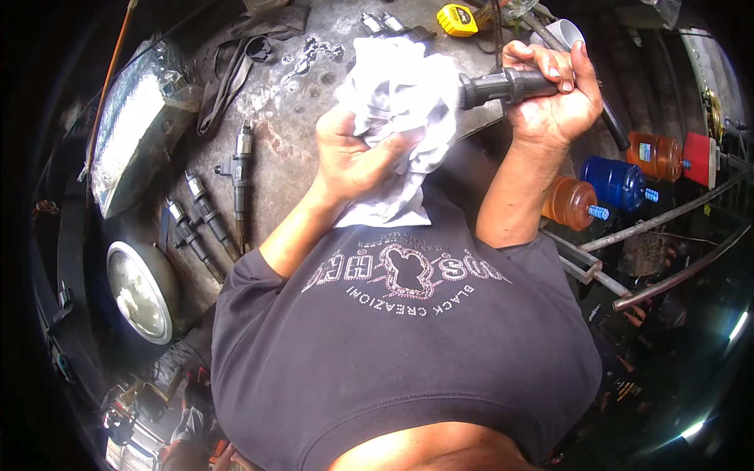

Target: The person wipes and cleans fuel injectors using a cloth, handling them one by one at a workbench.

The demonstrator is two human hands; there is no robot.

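My right hand (556, 110) is closed around the dark end of a fuel injector (501, 86), its fingers curled over the top. A crumpled white cloth (404, 102) covers the injector's other end, which is hidden. My left hand (345, 157) grips that cloth, thumb pressed against its front. On the metal table (290, 180) left of my left forearm lie three more injectors, one upright in view (239, 177) and two slanted, a middle one (208, 210) and an outer one (188, 235). Just behind the cloth, part of another pair of injectors (382, 23) shows.
A yellow tape measure (457, 20) sits at the far edge. Dark straps (228, 78) and a plastic-wrapped box (145, 125) lie at left, near a round metal bowl (141, 294). To the right are large orange (569, 202) and blue bottles (611, 184) beside metal rails (660, 212).
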